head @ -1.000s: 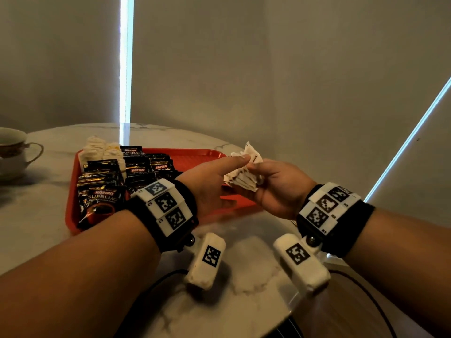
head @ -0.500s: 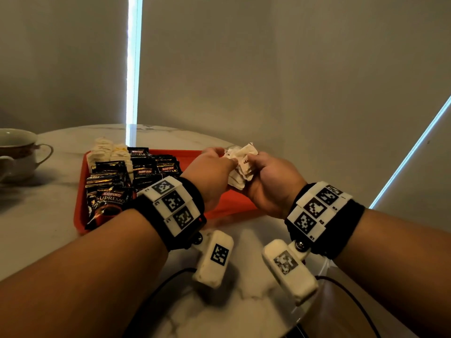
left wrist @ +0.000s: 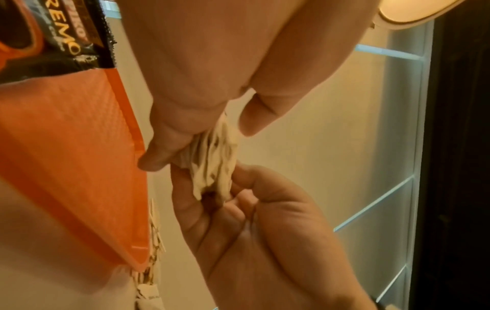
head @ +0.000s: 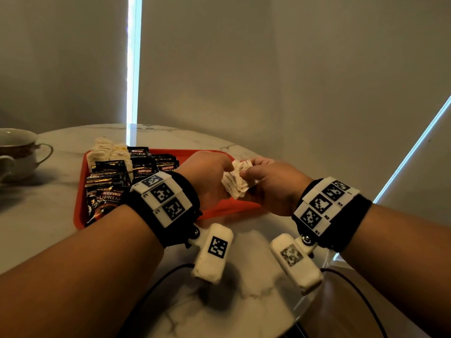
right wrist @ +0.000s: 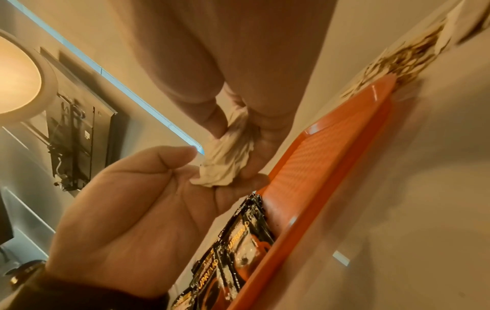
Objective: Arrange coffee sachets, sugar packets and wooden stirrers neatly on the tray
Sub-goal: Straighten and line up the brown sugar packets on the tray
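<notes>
**Both hands on one bundle of sugar packets**

While the red tray sits on the marble table at centre left of the head view, both hands meet just above its right half. The left hand and the right hand each pinch the same small bundle of white sugar packets, thumbs and fingertips curled onto it from opposite sides. From the left wrist camera the bundle fans out between the two sets of fingers near the middle of the frame, held in the air beside the tray's edge.

Black coffee sachets fill the left part of the tray in overlapping rows, and more white sugar packets stand stacked at its upper left corner. Past the tray's corner, at the upper right of the right wrist view, wooden stirrers lie on the table in a loose heap. A teacup stands at the left edge of the head view, well apart from the tray.
</notes>
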A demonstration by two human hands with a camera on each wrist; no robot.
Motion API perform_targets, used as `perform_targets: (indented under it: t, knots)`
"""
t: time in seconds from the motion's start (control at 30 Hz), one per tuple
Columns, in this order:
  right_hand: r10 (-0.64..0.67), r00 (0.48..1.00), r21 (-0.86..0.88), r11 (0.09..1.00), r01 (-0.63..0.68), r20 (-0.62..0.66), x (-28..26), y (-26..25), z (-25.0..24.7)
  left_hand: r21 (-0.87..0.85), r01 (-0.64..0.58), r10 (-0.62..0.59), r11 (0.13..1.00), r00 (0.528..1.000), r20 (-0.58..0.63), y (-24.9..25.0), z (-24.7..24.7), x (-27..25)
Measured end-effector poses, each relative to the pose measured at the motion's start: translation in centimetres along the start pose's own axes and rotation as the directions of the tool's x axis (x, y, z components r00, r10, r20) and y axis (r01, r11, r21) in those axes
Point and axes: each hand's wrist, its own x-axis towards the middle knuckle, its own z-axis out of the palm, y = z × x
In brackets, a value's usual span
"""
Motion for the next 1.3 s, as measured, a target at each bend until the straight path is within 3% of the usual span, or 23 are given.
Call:
perform_targets:
  t: [0.07, 0.17, 0.27, 0.33, 0.43, 0.53, 0.63, 0.73, 0.9, 1.07, 1.2, 1.3]
  knots:
    - [-0.024, 0.999, 0.144, 0.989, 0.017, 0.049, -0.4, -0.3, 0.2, -0.066, 0.015, -0.009, 0.998, 0.996, 0.093, 0.6, 0.0, -0.6]
    - [-0.070, 0.985, 0.288, 0.957, 0.022, 0.158, -0.7, -0.9, 0.5, -0.105, -0.056, 0.068, 0.993, 0.992, 0.110, 0.8, -0.2, -0.7]
    - [-0.089, 0.980, 0.317, 0.948, 0.029, 0.177, -0.8, -1.2, 1.4, -0.043, -0.062, 0.070, 0.997, 0.976, 0.205, 0.2, -0.4, -0.3]
    - [-0.094, 0.978, 0.285, 0.958, 0.038, 0.186, -0.5, -1.0, 2.1, -0.118, -0.042, 0.072, 0.992, 0.960, 0.269, 0.2, -0.2, -0.6]
    - [-0.098, 0.981, 0.163, 0.984, 0.071, 0.165, -0.2, -0.7, 2.7, -0.240, -0.039, 0.107, 0.970, 0.954, 0.279, 0.4, -0.3, -0.4]
    - [-0.182, 0.980, -0.156, 0.969, 0.193, 0.084, -0.3, -1.0, 2.7, -0.202, -0.042, 0.100, 0.979, 0.953, 0.286, 0.5, -0.6, -0.2]
    - [-0.263, 0.965, -0.469, 0.850, 0.237, 0.011, 0.2, -1.1, 2.0, -0.211, 0.007, 0.044, 0.978, 0.971, 0.236, 0.7, -0.8, -0.2]
    - [-0.366, 0.929, -0.724, 0.629, 0.282, 0.043, 0.9, -1.4, 0.5, -0.227, 0.039, 0.005, 0.973, 0.982, 0.191, 1.0, -0.9, -0.2]
    - [-0.317, 0.860, -0.721, 0.470, 0.509, 0.399, 0.5, -2.1, 0.6, -0.249, 0.105, -0.030, 0.963, 0.958, 0.286, 1.1, -0.7, -0.5]
    - [-0.297, 0.846, -0.744, 0.406, 0.531, 0.442, 0.7, -3.0, 1.0, -0.205, 0.133, -0.055, 0.970, 0.936, 0.347, 1.1, -1.1, -0.6]
    - [-0.318, 0.803, -0.757, 0.286, 0.588, 0.504, 0.3, -3.4, 1.0, -0.198, 0.123, -0.035, 0.973, 0.916, 0.399, 1.4, -1.8, -0.7]
    - [-0.309, 0.813, -0.732, 0.359, 0.580, 0.493, -0.1, -3.2, 0.8, -0.233, 0.169, -0.048, 0.958, 0.891, 0.451, 1.5, -1.9, -0.5]
